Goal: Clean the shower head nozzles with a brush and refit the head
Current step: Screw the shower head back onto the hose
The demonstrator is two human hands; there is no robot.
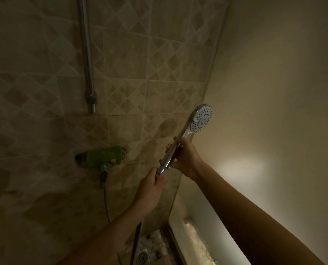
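Hands at the joint: right hand [185, 156] curls round the shower head handle [185, 133], left hand [151, 186] grips the hose nut [161, 170]. Best steady the handle and twist only the nut.

Only one cam here, a wide-angle on the person's head, looking forward and a bit down at the tiled wall [44, 83] from close up, left hand [151, 185] and right hand [185, 157] mid-frame, floor drain [143, 255] at the bottom edge, pale side panel [274, 83] filling the right.

Two hands [151, 186] [186, 157], one shower head [201, 119], one hose [136, 243], one mixer valve [102, 156], one rail [86, 54], one drain [143, 256].
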